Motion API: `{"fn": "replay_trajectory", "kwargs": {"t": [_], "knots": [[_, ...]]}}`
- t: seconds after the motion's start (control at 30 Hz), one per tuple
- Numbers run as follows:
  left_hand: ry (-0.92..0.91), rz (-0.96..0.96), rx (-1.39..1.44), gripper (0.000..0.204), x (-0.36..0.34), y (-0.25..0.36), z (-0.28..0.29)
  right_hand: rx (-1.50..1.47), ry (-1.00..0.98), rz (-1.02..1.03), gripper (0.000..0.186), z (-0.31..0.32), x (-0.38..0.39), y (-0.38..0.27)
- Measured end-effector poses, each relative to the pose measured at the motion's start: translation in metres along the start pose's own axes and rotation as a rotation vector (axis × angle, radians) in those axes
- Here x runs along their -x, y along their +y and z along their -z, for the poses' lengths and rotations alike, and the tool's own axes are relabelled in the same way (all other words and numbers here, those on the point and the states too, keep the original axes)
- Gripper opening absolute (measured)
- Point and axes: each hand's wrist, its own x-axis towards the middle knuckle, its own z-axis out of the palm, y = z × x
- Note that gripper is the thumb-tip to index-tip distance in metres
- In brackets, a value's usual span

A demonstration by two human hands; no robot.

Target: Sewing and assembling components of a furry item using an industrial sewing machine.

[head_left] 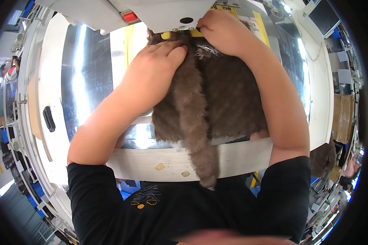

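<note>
A brown plush fur piece (233,96) lies under the white head of what looks like a sewing machine (167,12). Along its middle runs a long narrow fur strip (190,102), its lower end hanging over the table's front edge. My left hand (161,61) rests on the fur's far left part, fingers stretched flat and the thumb beside the strip. Close to the machine's right side, my right hand (221,32) is closed, its fingers curled in; whatever they grip is hidden. A shiny clear plastic scrap or thread bundle (206,51) sits on the fur between my hands.
The fur lies on a shiny metal plate (88,81) set in a white table (131,163). Yellow tape strips (129,45) flank the machine. A dark oval handle (49,118) is at the left. More brown fur (323,159) and a cardboard box (342,118) stand at the right.
</note>
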Motion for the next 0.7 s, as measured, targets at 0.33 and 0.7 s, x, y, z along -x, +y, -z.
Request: {"fn": "replay_trajectory", "kwargs": {"t": [0.33,0.7], "knots": [[0.003,0.011,0.045,0.038,-0.002,0.000,-0.005,-0.334,0.115,0.010,0.034,0.000,0.016,0.033],[-0.044,0.088,-0.079,0.040,0.000,-0.007,-0.004,-0.078,0.143,0.314,0.042,-0.030,0.045,-0.006]]}}
